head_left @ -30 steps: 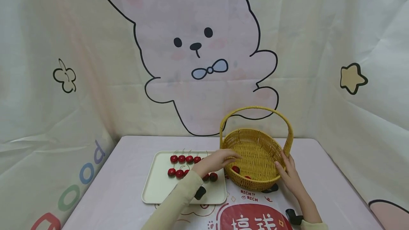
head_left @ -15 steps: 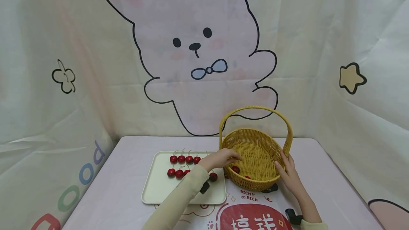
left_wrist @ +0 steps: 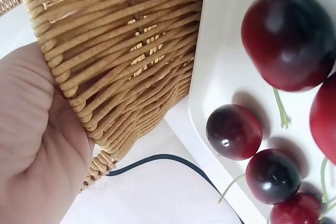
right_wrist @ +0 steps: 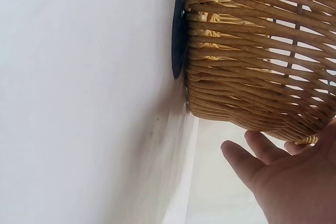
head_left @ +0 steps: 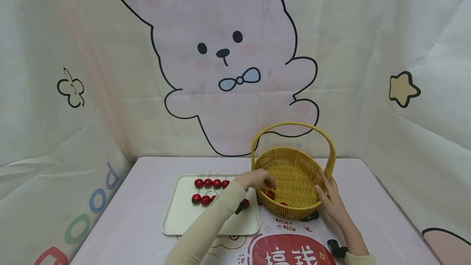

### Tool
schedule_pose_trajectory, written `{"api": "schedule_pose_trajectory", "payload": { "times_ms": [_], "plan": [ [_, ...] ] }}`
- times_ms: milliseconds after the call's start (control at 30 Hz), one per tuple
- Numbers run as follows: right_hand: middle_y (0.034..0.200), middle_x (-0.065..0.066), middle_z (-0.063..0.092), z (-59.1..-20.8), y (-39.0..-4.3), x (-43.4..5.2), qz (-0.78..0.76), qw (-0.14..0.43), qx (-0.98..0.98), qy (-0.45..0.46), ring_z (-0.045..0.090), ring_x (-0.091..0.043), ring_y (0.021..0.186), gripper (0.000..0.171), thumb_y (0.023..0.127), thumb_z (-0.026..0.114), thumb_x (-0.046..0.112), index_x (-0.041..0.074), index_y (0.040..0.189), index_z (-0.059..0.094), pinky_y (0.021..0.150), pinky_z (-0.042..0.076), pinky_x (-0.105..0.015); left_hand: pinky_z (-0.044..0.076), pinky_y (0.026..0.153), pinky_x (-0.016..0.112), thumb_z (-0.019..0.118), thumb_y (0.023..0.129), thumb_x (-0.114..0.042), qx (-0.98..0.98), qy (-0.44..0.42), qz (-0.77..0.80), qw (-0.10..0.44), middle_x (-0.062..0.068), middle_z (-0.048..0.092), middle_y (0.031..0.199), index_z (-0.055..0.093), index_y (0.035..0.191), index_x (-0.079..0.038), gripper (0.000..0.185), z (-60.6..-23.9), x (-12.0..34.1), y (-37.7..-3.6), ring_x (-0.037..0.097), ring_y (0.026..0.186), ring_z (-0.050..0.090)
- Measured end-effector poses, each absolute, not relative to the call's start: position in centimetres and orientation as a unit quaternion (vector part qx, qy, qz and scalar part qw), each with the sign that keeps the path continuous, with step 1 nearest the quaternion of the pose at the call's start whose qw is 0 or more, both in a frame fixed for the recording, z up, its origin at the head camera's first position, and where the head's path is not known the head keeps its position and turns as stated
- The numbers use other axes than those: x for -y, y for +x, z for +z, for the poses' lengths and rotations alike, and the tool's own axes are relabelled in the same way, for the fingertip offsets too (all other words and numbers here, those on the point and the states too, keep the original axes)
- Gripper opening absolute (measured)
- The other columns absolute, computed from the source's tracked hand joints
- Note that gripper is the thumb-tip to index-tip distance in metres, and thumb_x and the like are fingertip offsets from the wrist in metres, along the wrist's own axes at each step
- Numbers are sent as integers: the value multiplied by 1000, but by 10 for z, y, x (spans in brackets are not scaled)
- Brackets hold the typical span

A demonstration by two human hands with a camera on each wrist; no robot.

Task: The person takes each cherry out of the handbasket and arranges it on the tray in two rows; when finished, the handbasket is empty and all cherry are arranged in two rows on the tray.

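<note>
A wicker basket (head_left: 294, 183) sits between both hands, left hand (head_left: 254, 179) curled on its near-side rim, right hand (head_left: 331, 199) flat against its wall.

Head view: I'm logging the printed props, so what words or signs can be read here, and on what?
"RICH!! RICH" on the table mat, just in front of the wicker basket.
"ood", big coloured letters on the curtain at left; an earlier letter is cut off.
Large white characters on the mat's red patch: cut off by the frame edge, not readable.
</note>
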State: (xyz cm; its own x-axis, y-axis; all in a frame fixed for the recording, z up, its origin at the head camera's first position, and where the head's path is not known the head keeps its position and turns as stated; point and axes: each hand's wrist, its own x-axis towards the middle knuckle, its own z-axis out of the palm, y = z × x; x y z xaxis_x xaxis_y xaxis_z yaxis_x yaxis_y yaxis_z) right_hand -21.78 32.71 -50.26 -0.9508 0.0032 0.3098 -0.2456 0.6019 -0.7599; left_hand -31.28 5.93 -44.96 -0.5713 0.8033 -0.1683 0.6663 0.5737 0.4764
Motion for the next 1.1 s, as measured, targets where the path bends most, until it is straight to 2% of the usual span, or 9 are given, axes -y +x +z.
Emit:
{"api": "schedule_pose_trajectory", "payload": {
  "times_ms": [267, 567, 833, 1100],
  "plan": [
    [149, -30, 2, -503, -218, -326, 443, 141, 883, 69, 19, -57, 128, 61, 98, 43, 23, 0, 147, 14, 92, 24, -73, 48, 71, 15, 66, 81, 2, -871, 400, 186, 217, -3, 68, 93, 72, 101, -14, 26, -447, -61, -313, 7, 85, 61],
    [149, -30, 3, -502, -217, -326, 442, 142, 883, 66, 19, -57, 128, 61, 98, 43, 23, -1, 147, 15, 92, 24, -73, 48, 64, 16, 62, 80, 9, -886, 372, 169, 218, -6, 67, 82, 74, 94, -17, 32, -447, -66, -311, 6, 74, 57],
    [149, -30, 3, -503, -217, -327, 442, 142, 883, 67, 20, -57, 128, 61, 98, 43, 24, -1, 147, 14, 92, 25, -73, 49, 66, 15, 70, 79, -3, -889, 383, 139, 211, -7, 69, 84, 74, 93, -16, 20, -446, -68, -309, 2, 74, 58],
    [149, -29, 2, -503, -218, -328, 442, 139, 884, 63, 19, -57, 128, 62, 98, 43, 25, 0, 147, 14, 93, 24, -73, 48, 67, 15, 73, 78, -9, -886, 392, 129, 209, -7, 69, 85, 75, 92, -16, 17, -446, -70, -310, 1, 75, 58]
  ]
}}
